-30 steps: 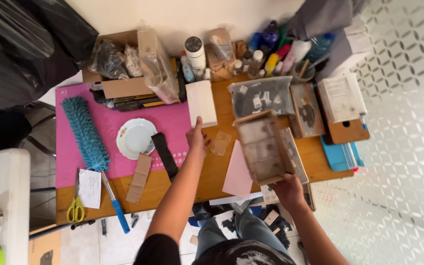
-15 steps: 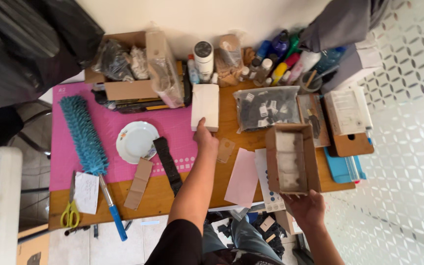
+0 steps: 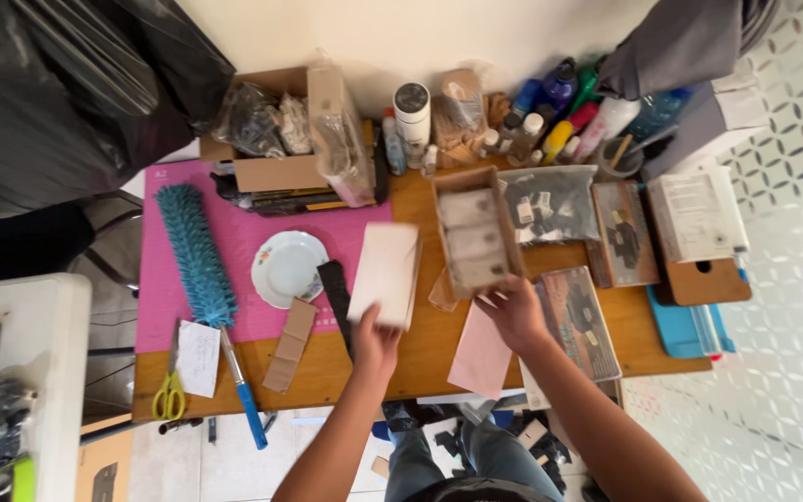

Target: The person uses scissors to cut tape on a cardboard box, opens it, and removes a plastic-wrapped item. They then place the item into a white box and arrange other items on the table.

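My left hand (image 3: 374,340) grips the near end of a plain white flat box (image 3: 385,272) and holds it over the edge of the pink mat (image 3: 169,316). My right hand (image 3: 513,311) holds the near end of an open brown cardboard box (image 3: 474,232) with pale packets inside, above the middle of the wooden table (image 3: 420,358). A pink sheet (image 3: 481,357) lies just below my right hand. A small clear plastic piece (image 3: 441,293) sits between the two boxes.
On the mat lie a white plate (image 3: 287,268), a teal duster (image 3: 199,270), a black strip (image 3: 335,290) and a cardboard strip (image 3: 290,346). Scissors (image 3: 169,395) lie at the front left. Bottles (image 3: 559,116), a cardboard box (image 3: 267,139) and bags line the back.
My right hand has carried the open brown box from the table's right side to the middle. My left hand has taken hold of the white box and pulled it nearer to me.
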